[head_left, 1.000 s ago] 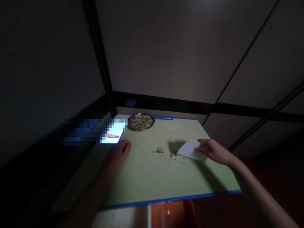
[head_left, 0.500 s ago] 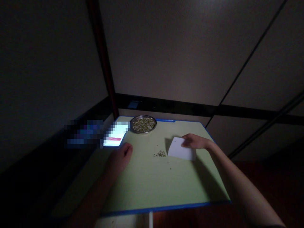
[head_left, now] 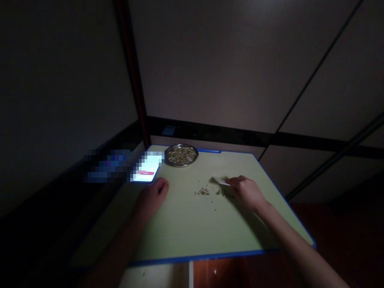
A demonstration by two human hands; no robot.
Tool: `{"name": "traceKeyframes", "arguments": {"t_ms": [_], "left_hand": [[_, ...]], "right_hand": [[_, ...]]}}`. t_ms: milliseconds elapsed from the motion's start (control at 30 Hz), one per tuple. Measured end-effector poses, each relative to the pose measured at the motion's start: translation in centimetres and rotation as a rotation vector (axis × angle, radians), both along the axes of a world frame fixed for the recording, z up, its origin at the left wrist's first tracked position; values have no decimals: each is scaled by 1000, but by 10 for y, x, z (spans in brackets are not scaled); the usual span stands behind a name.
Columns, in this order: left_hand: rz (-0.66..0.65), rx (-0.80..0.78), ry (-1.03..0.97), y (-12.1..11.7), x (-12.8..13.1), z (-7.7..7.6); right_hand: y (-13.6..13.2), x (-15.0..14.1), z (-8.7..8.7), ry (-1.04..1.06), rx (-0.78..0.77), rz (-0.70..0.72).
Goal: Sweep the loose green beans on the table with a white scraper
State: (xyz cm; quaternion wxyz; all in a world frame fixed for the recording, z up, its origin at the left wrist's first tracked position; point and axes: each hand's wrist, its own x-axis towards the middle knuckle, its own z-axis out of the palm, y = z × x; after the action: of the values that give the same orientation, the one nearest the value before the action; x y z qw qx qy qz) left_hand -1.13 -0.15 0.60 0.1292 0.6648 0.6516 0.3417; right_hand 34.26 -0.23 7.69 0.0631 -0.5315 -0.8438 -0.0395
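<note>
My right hand [head_left: 244, 190] pinches a thin white card [head_left: 221, 181], tilted so that mostly its edge shows. Just below the card lies a small heap of greenish-brown seeds or grains [head_left: 222, 193], partly in the hand's shadow. To its left is another loose heap of the same grains [head_left: 202, 191], with a few stray ones around it. My left hand [head_left: 156, 194] rests on the table with its fingers curled closed, nothing visible in it, near the lit phone screen [head_left: 147, 170]. A round metal tray [head_left: 181, 164] holding many pale and green grains stands behind the heaps.
The pale green tabletop [head_left: 180, 228] has a blue rim [head_left: 204, 259]. A blue strip [head_left: 209, 151] lies along the back edge, close to the wall [head_left: 210, 80]. Left of the phone, part of the view is blurred out.
My right hand has tilted the white card from nearly flat to edge-on. A second heap of grains now shows beneath it. My left hand has stayed in place.
</note>
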Motion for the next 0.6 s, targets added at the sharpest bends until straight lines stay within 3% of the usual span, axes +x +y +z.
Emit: {"name": "traceKeyframes", "arguments": {"t_ms": [133,267,500,600], "left_hand": [[2,-14,14,-3,2,5],[-7,-10,11,-4,3,7],[-5,-7,15,-3,3,7],[-8,-17,23,-3,3,8]], "right_hand": [[-50,-3,-12,-22,-4,95],[-75,3,-8,75,-26,131],[-55,27,35,344,-133,-34],[-32,37,47,517,-303,28]]}}
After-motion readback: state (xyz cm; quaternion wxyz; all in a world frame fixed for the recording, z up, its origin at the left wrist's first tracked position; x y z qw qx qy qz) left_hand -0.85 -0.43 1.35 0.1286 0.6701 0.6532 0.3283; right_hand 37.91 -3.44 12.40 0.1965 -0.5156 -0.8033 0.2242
